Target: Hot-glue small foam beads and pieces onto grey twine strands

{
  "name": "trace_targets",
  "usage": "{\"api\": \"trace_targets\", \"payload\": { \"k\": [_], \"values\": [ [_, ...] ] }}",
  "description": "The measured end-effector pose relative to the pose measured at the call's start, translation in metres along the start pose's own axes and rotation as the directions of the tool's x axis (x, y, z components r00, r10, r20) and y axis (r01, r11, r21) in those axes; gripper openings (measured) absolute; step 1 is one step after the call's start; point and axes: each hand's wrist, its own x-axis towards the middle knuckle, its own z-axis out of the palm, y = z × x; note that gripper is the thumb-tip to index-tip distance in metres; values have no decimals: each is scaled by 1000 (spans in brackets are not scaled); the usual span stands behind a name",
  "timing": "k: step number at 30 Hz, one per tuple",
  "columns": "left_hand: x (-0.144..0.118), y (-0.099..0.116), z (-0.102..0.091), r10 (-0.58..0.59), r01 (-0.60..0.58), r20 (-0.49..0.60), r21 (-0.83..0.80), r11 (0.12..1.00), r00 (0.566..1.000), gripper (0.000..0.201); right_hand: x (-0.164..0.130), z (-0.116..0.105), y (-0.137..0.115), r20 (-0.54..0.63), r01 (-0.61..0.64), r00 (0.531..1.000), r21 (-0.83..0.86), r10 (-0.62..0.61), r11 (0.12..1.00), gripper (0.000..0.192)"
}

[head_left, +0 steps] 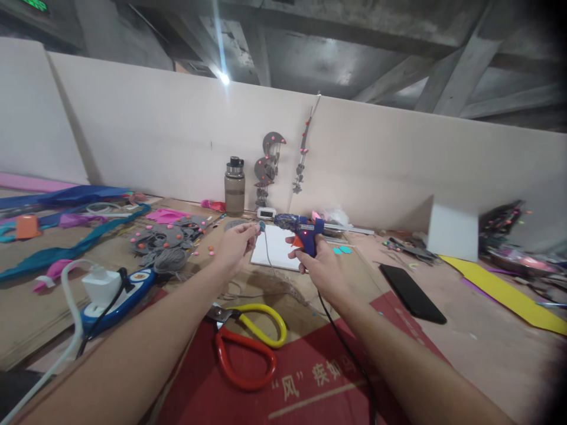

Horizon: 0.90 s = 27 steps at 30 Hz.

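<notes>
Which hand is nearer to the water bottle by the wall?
Left. The left hand is just below the water bottle; the right hand, gripping the glue gun, is farther right.

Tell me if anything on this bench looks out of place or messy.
Mostly clutter. Grey felt cutouts lie heaped, with pink dots scattered loose beside them. The scissors lie between the forearms, close to the glue gun cord. Nothing looks spilled or broken.
</notes>
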Motion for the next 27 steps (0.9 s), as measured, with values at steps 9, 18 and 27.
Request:
{"api": "trace_targets", "payload": {
  "k": [9,18,27],
  "values": [
    [-3,2,2,-4,4,5,-10,1000,1000,28,0,-3,5,6,79,997,-160,-79,984,27],
    [-5,4,4,2,-2,18,-39,999,1000,27,-1,-3,9,-17,81,996,-286,-90,955,25],
    [-4,3,6,40,-38,41,-51,998,998,26,-3,-4,3,-6,172,979,-501,-202,848,23]
  ]
}}
